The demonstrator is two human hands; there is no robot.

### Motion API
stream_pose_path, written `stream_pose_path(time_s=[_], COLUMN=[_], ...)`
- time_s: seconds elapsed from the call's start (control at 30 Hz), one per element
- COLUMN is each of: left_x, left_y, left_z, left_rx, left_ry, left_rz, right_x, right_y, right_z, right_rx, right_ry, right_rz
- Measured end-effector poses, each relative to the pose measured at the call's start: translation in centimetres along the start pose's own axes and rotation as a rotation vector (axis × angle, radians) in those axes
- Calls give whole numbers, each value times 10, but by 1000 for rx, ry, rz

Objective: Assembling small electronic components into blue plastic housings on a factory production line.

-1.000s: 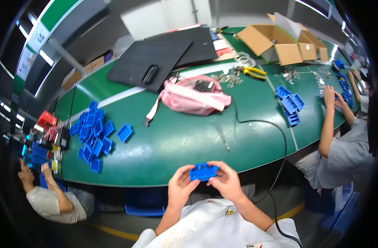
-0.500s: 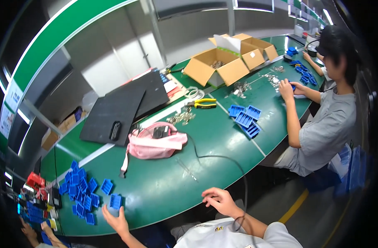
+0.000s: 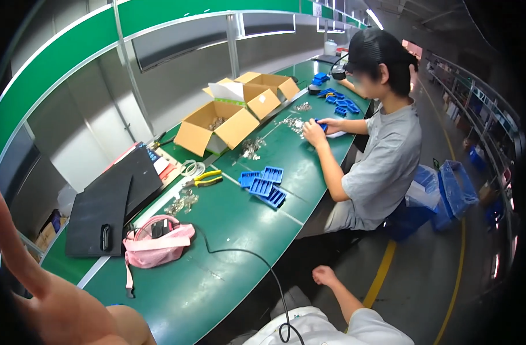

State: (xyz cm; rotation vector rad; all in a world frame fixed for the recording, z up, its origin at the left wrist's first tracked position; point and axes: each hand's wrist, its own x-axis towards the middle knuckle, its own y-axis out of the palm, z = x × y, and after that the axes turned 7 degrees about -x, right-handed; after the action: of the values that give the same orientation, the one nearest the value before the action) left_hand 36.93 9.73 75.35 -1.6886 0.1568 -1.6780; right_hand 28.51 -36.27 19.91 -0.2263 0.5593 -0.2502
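My left hand [image 3: 67, 313] is raised close in front of the camera at the lower left, large in view. One finger points up and nothing lies in it; its edge runs out of view. My right hand [image 3: 325, 276] hangs off the table's edge over the floor, fingers curled in, with nothing seen in them. Nearest on the green table [image 3: 217, 310] is a pink pouch [image 3: 162, 253] with a strap and a small black device on it. Beyond lie several blue slotted trays [image 3: 263, 185], yellow-handled pliers [image 3: 207, 179] and a pile of small metal parts [image 3: 182, 203].
A black cable [image 3: 240, 250] runs from the pouch across the table edge towards me. Black boards [image 3: 96, 213] lie at the left, open cardboard boxes [image 3: 217, 123] at the back. A co-worker [image 3: 384, 155] sits at the right holding a blue piece; lined blue bins [image 3: 456, 192] stand behind.
The view has swung right, so the left pile of blue trays is out of sight. My left hand has risen from beside a blue tray towards the camera. My right hand has curled in.
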Motion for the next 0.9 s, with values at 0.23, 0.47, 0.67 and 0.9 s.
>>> stream_pose_path(time_s=[0.23, 0.47, 0.67, 0.9], left_x=[24, 31, 10, 18], left_y=[44, 54, 40, 30], left_z=[30, 35, 18, 20], left_rx=[-103, -86, 75, 90], left_ry=[136, 176, 132, 232], left_rz=[-166, -279, -359, -409], right_x=[-79, -77, -31, -14], right_y=[-5, -4, -1, 14], right_z=[-143, -139, 13, 264], right_rx=[38, 45, 161, -146], right_ry=[572, 621, -50, -842], right_rz=[-186, -141, -311, -470])
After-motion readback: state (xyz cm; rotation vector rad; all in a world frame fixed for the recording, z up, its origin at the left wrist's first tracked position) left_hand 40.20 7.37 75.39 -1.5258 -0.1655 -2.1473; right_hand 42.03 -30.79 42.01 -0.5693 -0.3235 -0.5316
